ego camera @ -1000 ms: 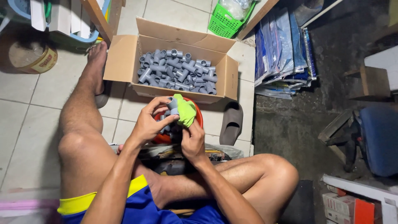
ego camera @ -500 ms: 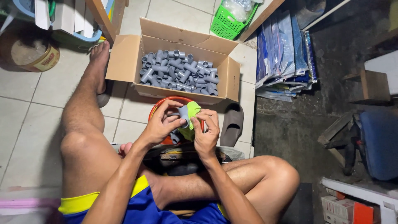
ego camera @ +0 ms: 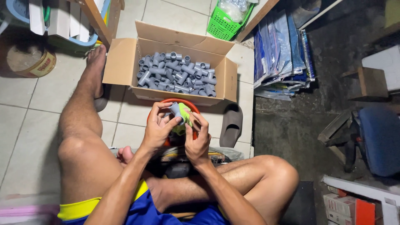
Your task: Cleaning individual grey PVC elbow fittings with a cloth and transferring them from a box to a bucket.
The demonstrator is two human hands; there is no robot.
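Observation:
My left hand [ego camera: 157,127] grips a grey plastic tee pipe fitting [ego camera: 176,110] held above an orange basin [ego camera: 183,102]. My right hand [ego camera: 197,139] presses a bright green cloth [ego camera: 184,118] against the fitting. Just beyond the hands an open cardboard box [ego camera: 121,66] holds several grey tee fittings [ego camera: 177,77]. I sit on the tiled floor with my left leg stretched toward the box and my right knee bent to the right.
A grey slipper [ego camera: 231,125] lies right of the basin. A green plastic basket [ego camera: 223,23] stands behind the box. Blue packets [ego camera: 283,54] are stacked on the right. A round tin [ego camera: 31,62] sits at far left, and a blue chair seat [ego camera: 381,139] at far right.
My hands have drawn closer to my body and the fitting has been turned in my left hand. The green cloth is now mostly tucked behind the fitting and fingers.

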